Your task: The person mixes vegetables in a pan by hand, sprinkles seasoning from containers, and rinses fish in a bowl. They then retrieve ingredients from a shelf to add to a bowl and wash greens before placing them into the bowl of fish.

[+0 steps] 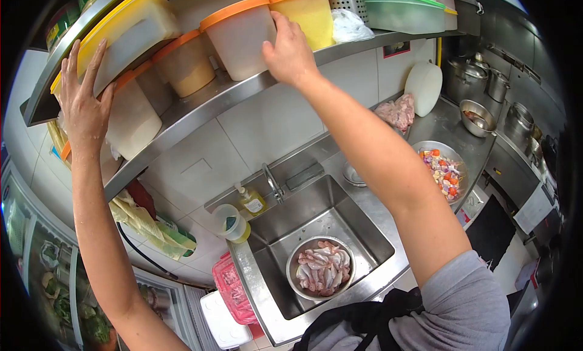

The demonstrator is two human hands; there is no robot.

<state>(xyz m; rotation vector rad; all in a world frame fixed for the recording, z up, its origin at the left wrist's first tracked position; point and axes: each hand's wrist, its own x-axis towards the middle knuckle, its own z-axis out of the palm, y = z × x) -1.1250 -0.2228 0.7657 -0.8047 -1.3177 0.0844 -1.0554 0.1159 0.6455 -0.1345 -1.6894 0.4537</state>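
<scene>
My left hand (pixel 85 117) is raised to the upper shelf with its fingers spread, up against a clear container with a yellow lid (pixel 130 24). My right hand (pixel 290 52) reaches up at the shelf's front. Its thumb and fingers are apart and lie along the right side of a whitish plastic tub with an orange lid (pixel 238 40). Just right of that hand stands a yellow tub, also orange-lidded (pixel 310 17). Between my hands, a smaller orange-lidded tub (pixel 185 65) holds something tan. A taller whitish tub (pixel 132 117) sits beside my left wrist.
Below is a steel sink (pixel 364 241) holding a bowl of raw meat pieces (pixel 325 267). Its faucet (pixel 272 182) stands behind, near a soap bottle (pixel 251 200). A bowl of chopped vegetables (pixel 442 172) rests on the right counter. The shelf's metal edge (pixel 206 111) runs across above the sink.
</scene>
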